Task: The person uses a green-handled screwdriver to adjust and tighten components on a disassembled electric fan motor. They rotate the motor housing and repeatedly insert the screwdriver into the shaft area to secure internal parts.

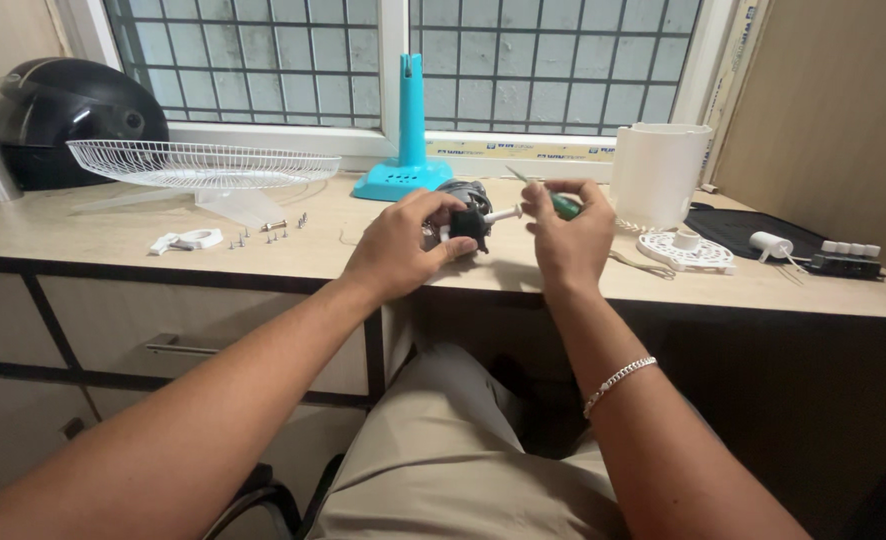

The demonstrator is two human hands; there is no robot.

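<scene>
Nearest to us are our own lap and forearms, reaching up to the edge of the wooden counter [113, 235]. Our left hand [403, 245] is curled closed around a small black motor [468, 222], held just above the counter's front edge with its white shaft [503, 213] pointing right. Our right hand [568, 235] is pinched shut on a green-handled screwdriver [561, 203], its thin blade angled up and to the left above the shaft; we cannot tell whether the tip touches anything. We judge that we are in the middle of taking the fan motor apart or putting it together, with the tool raised rather than seated. The next move, as we read it, calls for steadying the motor and bringing the tip squarely onto a screw head. Just beyond, to the left, loose screws [268, 230] and a white bracket [188, 240] lie on the counter, and to the right a round white plate [685, 250] and a black switch block [845, 262]. Farther back stand the wire fan guard [203, 163], a blue stand [408, 165] and a white housing [658, 172], with a dark helmet [63, 115] by the barred window [263, 60].
</scene>
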